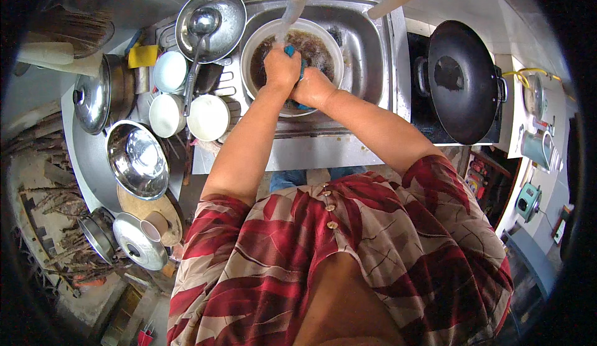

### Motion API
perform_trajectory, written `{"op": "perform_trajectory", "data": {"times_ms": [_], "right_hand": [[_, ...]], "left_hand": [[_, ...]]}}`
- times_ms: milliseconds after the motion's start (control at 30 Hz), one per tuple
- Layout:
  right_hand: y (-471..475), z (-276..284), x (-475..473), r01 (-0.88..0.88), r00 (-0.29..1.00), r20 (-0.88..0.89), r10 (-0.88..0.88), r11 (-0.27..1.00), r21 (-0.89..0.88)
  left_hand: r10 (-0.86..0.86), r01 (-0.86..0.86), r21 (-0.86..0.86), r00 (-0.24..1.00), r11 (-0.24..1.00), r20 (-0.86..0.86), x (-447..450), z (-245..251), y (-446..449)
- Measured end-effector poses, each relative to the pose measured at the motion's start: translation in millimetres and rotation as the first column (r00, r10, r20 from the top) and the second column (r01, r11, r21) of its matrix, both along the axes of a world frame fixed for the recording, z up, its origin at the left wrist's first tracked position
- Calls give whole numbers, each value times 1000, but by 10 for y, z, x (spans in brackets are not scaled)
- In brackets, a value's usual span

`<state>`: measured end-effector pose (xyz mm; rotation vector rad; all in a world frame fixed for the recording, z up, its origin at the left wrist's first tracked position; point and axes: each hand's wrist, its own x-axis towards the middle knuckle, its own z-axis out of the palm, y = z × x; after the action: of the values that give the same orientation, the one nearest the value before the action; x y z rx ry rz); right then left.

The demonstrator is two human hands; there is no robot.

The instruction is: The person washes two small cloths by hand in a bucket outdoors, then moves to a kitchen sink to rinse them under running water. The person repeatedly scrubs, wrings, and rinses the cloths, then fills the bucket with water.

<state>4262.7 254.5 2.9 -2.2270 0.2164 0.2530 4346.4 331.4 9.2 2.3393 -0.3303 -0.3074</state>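
Observation:
My left hand (282, 67) and my right hand (315, 88) are close together over a white basin (247, 61), both closed on a wet blue cloth (303, 68). Parts of the cloth show above the left fist, between the hands and below the right hand; the rest is hidden by my fingers. Brownish, bubbly water (310, 43) fills much of the basin, which stands in the left part of a stainless steel sink (368, 71). From a tap hose (293, 8) above, water runs down by my left hand.
Left of the sink are a metal pan lid (228, 29) with a ladle (204, 22), white bowls (208, 118), a yellow sponge (143, 56), a steel basin (137, 159) and a lidded pot (123, 89). A black wok (461, 82) stands on the stove at right.

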Motion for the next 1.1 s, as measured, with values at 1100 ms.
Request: {"op": "perform_trajectory", "data": {"times_ms": [1100], "right_hand": [[-583, 388, -822, 752, 609, -446, -655, 300, 586]], "left_hand": [[214, -492, -149, 605, 858, -767, -352, 228, 1132]]}}
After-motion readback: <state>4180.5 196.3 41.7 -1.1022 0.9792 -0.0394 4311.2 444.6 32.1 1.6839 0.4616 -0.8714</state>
